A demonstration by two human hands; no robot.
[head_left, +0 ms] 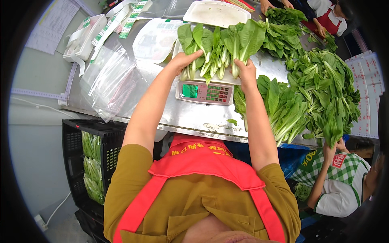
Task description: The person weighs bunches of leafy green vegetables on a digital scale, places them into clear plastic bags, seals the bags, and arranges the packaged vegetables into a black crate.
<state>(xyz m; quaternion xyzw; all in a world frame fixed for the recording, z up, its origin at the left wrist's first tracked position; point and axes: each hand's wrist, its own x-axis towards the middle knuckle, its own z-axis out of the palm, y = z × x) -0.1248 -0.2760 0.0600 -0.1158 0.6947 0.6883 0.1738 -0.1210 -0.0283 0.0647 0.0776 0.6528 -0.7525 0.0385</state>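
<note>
Leafy greens with pale stems (217, 51) lie across the white tray of a digital scale (205, 92), whose green display is lit. At the bunch's left end, my left hand (185, 60) has its thumb over the stems. My right hand (245, 71) grips the stems of the greens at the right end, over the tray's right side. The undersides of both hands' grips are hidden. Close to my right forearm lies a loose bunch of greens (284, 112), and beyond it rises a large heap of the same greens (325, 88).
Clear plastic bags (106, 82), a printed bag (158, 38) and label strips (117, 27) lie left of the scale. A white tray (217, 12) is behind it. A black crate (112, 152) with bagged greens stands lower left. Co-workers handle greens at the upper right and lower right.
</note>
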